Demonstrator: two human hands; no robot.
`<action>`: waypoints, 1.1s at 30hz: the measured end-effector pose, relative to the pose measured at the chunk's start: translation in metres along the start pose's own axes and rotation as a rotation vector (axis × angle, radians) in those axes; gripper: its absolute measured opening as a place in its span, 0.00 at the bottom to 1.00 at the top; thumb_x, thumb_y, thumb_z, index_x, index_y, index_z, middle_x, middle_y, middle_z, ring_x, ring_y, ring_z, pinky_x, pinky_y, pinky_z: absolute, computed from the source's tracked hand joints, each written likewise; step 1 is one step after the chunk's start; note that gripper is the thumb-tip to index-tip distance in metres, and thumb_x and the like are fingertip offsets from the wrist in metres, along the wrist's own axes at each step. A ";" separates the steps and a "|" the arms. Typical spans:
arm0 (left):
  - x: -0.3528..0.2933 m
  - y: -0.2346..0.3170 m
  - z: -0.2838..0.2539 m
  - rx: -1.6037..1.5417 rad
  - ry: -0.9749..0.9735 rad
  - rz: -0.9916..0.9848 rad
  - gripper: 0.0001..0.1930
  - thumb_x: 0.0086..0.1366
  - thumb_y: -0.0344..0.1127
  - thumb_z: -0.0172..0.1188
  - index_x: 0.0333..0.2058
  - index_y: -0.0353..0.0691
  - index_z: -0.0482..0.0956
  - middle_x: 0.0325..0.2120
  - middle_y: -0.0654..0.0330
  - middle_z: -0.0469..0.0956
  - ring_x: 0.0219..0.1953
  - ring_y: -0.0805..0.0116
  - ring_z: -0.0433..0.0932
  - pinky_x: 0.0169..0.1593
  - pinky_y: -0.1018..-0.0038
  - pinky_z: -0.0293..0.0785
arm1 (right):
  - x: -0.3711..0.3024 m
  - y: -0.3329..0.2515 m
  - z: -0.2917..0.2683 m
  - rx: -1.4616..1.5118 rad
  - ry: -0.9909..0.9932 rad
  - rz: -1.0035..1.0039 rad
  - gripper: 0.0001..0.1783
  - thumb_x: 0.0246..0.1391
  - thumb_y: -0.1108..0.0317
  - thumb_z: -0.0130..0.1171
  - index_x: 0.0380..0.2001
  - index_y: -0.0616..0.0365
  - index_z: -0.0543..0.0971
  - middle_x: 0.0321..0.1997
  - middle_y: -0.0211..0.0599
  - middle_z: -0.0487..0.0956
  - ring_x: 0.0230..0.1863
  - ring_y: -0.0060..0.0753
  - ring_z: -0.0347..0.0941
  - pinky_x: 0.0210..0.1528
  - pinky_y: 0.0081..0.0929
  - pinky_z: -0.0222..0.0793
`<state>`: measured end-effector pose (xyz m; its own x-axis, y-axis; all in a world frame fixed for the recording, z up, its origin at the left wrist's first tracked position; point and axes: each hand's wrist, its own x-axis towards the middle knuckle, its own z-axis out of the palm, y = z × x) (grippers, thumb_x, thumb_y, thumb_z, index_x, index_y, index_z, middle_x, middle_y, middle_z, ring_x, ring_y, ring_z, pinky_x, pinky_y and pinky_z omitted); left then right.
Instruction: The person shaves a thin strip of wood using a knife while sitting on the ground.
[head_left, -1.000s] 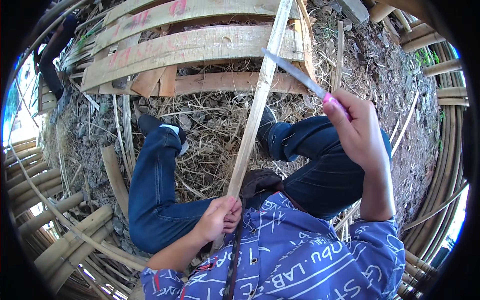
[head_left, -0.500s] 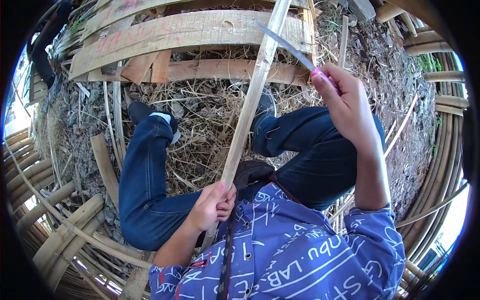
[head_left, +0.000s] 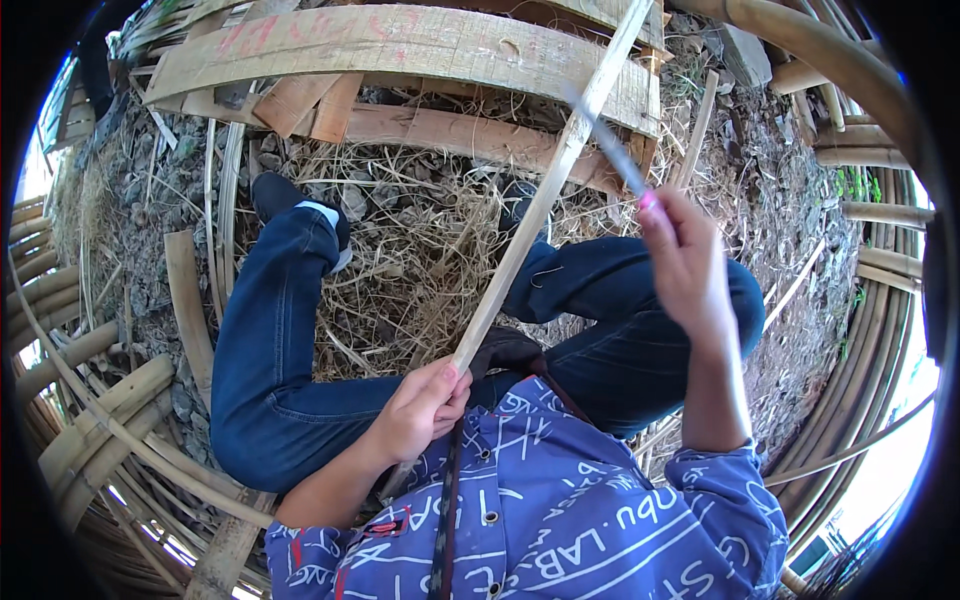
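Clasps a pale strip (head_left: 530, 225) in the left fingers (head_left: 455, 404), slanting over straw (head_left: 420, 255) and past the right end of a slatted pallet (head_left: 430, 42); wraps the right fingers (head_left: 685, 222) round a pink-handled knife (head_left: 622, 160), blurred across the strip. Has bamboo poles (head_left: 868, 157) on both sides.

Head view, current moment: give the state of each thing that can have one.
Left hand: closed around the pale strip.
Right hand: closed around the knife.
Knife: blade bare, motion-blurred, crossing the strip in view; contact unclear.
Pale strip: slanted, lower part gripped.
Wooden slats: marked reddish.
Legs: bent, knees apart.
Dry straw: strewn loosely between the legs.
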<state>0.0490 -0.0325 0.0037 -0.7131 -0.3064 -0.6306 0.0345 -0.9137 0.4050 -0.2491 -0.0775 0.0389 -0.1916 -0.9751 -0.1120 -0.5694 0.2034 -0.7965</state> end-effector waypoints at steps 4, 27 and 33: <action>0.003 -0.008 0.007 0.137 0.084 0.085 0.18 0.72 0.49 0.37 0.30 0.42 0.62 0.17 0.73 0.56 0.17 0.85 0.51 0.19 0.84 0.48 | -0.010 0.000 0.027 -0.152 -0.244 -0.234 0.11 0.53 0.61 0.60 0.30 0.58 0.77 0.18 0.46 0.73 0.21 0.48 0.73 0.24 0.36 0.66; -0.003 -0.010 0.004 0.109 0.116 0.136 0.17 0.72 0.49 0.36 0.31 0.42 0.63 0.20 0.72 0.57 0.20 0.85 0.53 0.22 0.85 0.51 | 0.034 -0.016 0.030 -0.340 -0.109 -0.142 0.16 0.54 0.51 0.58 0.31 0.53 0.78 0.18 0.40 0.77 0.22 0.45 0.76 0.24 0.35 0.69; -0.002 -0.005 0.005 0.028 0.083 0.103 0.18 0.72 0.49 0.36 0.30 0.42 0.62 0.19 0.72 0.56 0.19 0.85 0.53 0.21 0.85 0.50 | 0.048 -0.009 0.031 -0.370 0.064 -0.220 0.13 0.53 0.53 0.60 0.31 0.51 0.79 0.17 0.36 0.76 0.20 0.33 0.76 0.22 0.28 0.68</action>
<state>0.0472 -0.0258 0.0059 -0.6462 -0.4203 -0.6370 0.0838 -0.8687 0.4881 -0.2282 -0.1292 0.0223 -0.0762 -0.9936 0.0834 -0.8480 0.0206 -0.5296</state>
